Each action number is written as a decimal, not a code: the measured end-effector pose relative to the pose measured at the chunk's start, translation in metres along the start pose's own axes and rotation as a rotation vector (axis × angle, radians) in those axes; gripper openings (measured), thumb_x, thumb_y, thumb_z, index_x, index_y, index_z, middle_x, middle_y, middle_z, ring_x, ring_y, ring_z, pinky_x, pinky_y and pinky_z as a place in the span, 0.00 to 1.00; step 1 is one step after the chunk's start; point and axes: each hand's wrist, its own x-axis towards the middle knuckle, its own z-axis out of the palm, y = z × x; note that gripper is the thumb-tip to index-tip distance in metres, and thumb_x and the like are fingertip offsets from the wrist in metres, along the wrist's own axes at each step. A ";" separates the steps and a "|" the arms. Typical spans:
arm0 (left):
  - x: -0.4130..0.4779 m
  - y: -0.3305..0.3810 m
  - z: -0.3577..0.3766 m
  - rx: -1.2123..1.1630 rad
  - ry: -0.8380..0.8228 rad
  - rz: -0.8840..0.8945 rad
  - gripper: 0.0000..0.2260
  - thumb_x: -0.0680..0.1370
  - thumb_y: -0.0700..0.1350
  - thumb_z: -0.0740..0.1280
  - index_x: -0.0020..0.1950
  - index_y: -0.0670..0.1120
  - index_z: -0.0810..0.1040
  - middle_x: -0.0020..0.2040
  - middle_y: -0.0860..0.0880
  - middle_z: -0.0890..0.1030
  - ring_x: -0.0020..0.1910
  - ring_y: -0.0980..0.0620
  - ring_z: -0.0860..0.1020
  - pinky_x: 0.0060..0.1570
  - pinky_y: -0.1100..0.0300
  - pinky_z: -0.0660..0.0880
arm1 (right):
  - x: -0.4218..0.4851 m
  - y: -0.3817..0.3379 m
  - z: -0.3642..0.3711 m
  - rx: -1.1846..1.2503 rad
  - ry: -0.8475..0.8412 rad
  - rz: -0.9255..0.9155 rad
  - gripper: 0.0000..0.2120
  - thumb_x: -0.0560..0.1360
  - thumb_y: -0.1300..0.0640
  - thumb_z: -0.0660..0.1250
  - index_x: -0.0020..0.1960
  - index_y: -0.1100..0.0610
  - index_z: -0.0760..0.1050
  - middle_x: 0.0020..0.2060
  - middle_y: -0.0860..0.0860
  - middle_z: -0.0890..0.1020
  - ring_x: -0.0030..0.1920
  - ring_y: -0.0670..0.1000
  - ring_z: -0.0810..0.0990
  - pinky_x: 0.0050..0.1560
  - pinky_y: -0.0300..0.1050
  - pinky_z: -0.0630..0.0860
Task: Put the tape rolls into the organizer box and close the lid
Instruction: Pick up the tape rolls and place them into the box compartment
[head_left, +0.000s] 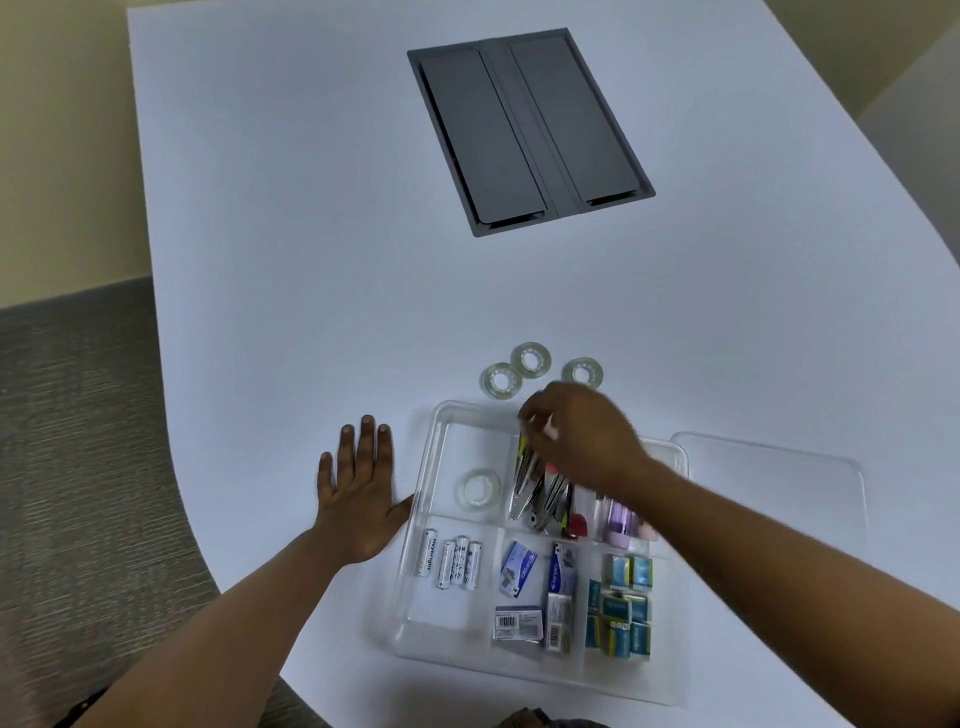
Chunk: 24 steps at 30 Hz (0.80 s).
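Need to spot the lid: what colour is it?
Clear, see-through plastic lid, lying right of the box; head view.

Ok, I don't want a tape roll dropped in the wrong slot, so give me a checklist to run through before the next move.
1. Clear plastic organizer box open: ok.
2. Flat clear plastic lid set aside, right of the box: ok.
3. One clear tape roll already in the far left compartment, with room beside it: ok.
4. Three clear tape rolls still on the white table beyond the box: not ok.
5. Right hand over the far box edge, near the rolls; holding one: cannot tell.
6. Left hand flat on the table beside the box, its thumb at the box wall: ok.
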 end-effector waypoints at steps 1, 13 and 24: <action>0.000 0.001 -0.001 0.001 -0.001 -0.001 0.41 0.76 0.66 0.49 0.69 0.48 0.22 0.71 0.50 0.21 0.71 0.48 0.23 0.71 0.43 0.32 | 0.006 0.012 -0.006 0.009 0.036 0.065 0.08 0.74 0.55 0.67 0.51 0.51 0.82 0.45 0.50 0.83 0.45 0.52 0.81 0.46 0.48 0.78; -0.001 0.003 -0.003 -0.005 -0.012 -0.008 0.41 0.77 0.66 0.50 0.70 0.48 0.23 0.72 0.50 0.23 0.71 0.48 0.24 0.71 0.43 0.32 | 0.043 0.094 -0.009 -0.144 -0.069 0.311 0.31 0.69 0.53 0.74 0.71 0.51 0.69 0.67 0.53 0.74 0.65 0.58 0.74 0.61 0.54 0.75; -0.001 0.002 -0.002 -0.007 0.016 0.001 0.41 0.77 0.66 0.50 0.70 0.47 0.24 0.73 0.49 0.24 0.71 0.48 0.24 0.72 0.43 0.33 | 0.038 0.070 -0.014 0.001 0.153 0.275 0.24 0.67 0.49 0.75 0.61 0.53 0.75 0.51 0.52 0.83 0.50 0.57 0.81 0.51 0.52 0.77</action>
